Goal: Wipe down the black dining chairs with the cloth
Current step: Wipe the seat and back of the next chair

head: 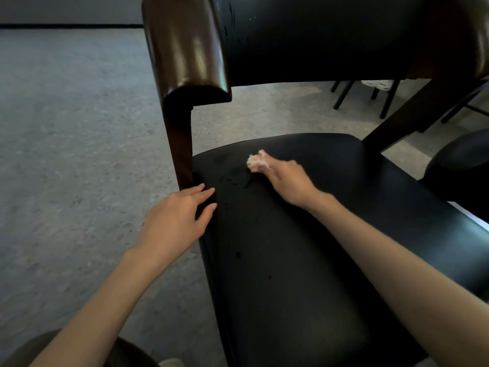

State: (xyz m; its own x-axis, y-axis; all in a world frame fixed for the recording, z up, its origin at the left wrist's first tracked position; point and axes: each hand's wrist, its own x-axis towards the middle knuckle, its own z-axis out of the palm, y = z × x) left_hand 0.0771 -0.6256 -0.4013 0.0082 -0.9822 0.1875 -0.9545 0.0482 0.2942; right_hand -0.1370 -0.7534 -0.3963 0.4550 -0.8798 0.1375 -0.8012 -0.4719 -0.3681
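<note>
A black dining chair fills the view, its padded seat [304,247] in front of me and its padded backrest [317,35] above. My right hand [287,178] grips a small crumpled white cloth [258,160] and holds it against the back middle of the seat. My left hand [182,215] rests with straight fingers on the seat's left edge, beside the dark wooden back post [182,107]. Small dark specks and smears show on the seat between the two hands.
Grey speckled floor [66,141] lies to the left. A second black seat [460,168] sits at the right edge. Dark chair and table legs [389,99] stand behind the backrest at the upper right.
</note>
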